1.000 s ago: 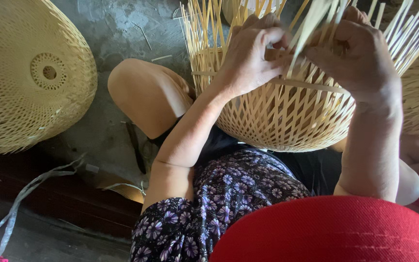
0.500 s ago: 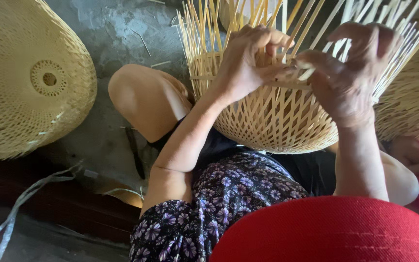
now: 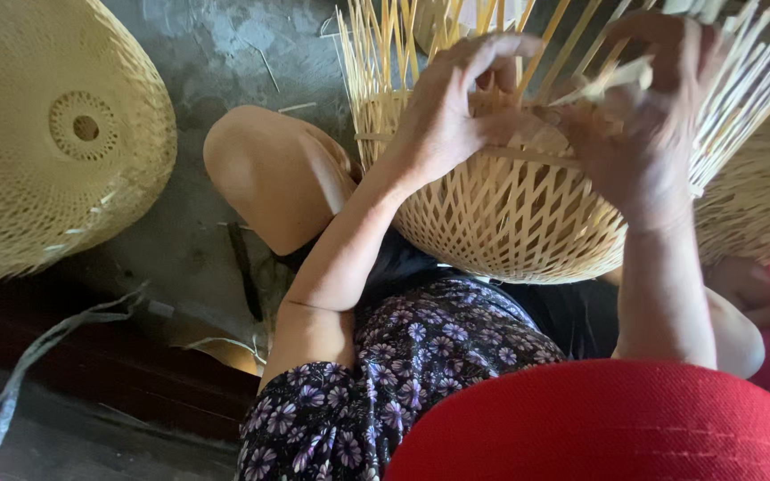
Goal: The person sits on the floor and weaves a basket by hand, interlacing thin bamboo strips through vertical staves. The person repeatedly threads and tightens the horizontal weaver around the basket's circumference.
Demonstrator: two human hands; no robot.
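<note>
Where the grey concrete floor (image 3: pixel 216 53) spreads across the far part of the view, 1 finished woven dome (image 3: pixel 46 134) lies at the far left, well apart from the work. Red cloth (image 3: pixel 617 428) fills the near right corner, and a floral garment (image 3: pixel 403 374) covers the lap beside it. Resting on that lap, against the bent knee (image 3: pixel 269 174), sits the half-woven bamboo basket (image 3: pixel 510 223), its open lattice body rounded toward the viewer and its loose upright strips (image 3: pixel 385 62) fanning away to the far side.

Both hands work at the rim where lattice ends and free strips begin. The left hand (image 3: pixel 456 116) is curled over the rim, fingers bent and pinching among the strips, thumb toward the right. The right hand (image 3: pixel 643 134), blurred, is closed around 1 flat pale strip (image 3: pixel 608 80) that runs across the uprights, its long axis lying left to right toward the left hand. The 2 hands sit just beside each other, the strip bridging them; the left hand is nearer its free end. A grey cord (image 3: pixel 37 356) trails at the near left.
</note>
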